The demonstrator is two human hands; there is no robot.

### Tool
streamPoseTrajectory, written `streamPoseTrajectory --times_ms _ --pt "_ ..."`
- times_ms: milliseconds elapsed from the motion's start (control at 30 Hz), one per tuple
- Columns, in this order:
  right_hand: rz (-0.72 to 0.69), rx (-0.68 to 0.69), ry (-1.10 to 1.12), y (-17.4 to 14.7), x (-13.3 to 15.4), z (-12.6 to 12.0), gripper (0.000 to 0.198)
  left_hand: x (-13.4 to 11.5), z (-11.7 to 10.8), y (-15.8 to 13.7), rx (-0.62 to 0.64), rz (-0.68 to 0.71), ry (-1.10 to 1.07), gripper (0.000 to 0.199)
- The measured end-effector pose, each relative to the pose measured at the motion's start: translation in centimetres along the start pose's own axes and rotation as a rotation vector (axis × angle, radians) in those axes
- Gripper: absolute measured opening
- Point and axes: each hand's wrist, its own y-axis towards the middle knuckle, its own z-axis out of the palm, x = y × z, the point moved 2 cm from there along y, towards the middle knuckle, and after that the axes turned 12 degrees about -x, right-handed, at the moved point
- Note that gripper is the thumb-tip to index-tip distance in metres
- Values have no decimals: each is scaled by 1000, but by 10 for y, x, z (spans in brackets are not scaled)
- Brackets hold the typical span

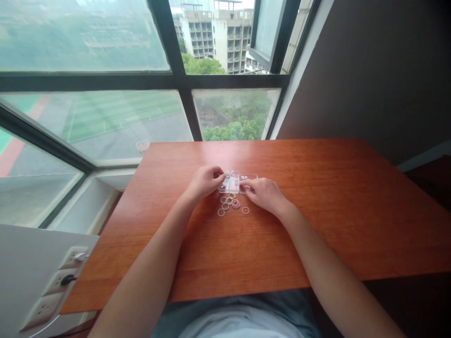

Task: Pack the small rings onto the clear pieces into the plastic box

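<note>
A small clear plastic box [232,187] with compartments lies on the table with its clear lid [252,177] folded out to the right. Some small bits sit inside, too small to name. My left hand [206,180] is at the box's left side, thumb and fingers curled together by its rim; whatever they pinch is too small to make out. From the right, my right hand [264,192] has its closed fingers on the box where the lid joins it. Several thin pale rings [225,206] lie loosely heaped just in front of the box. One ring [245,211] lies apart to the right.
The reddish-brown wooden table [338,211] reaches to dark-framed windows [183,82] at the back. A grey wall [369,70] stands at the right. Power sockets [56,281] with plugs and cables are on the low wall at the left.
</note>
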Motion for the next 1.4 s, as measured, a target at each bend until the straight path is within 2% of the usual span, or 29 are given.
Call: streamPoseTrajectory --times_ms 233,433,567,667,833,1133,1400 --pt "-21 -14 31 0 -2 1 32 -3 -1 -1 15 -37 18 21" --pt "-24 -87 137 0 -3 -2 22 -7 -2 -2 29 -34 37 24" --pt "-98 -6 257 -3 1 -3 14 -4 -2 -1 7 -21 42 22" --pt "-131 51 268 -5 4 -3 12 -1 -1 -1 4 -11 41 22" --pt "-155 22 271 -5 8 -3 13 2 0 0 1 -2 39 21" --pt "-213 55 283 -6 15 7 9 2 -1 0 -10 2 40 22" --pt "-159 4 376 -4 11 2 7 3 0 0 -15 21 25 22"
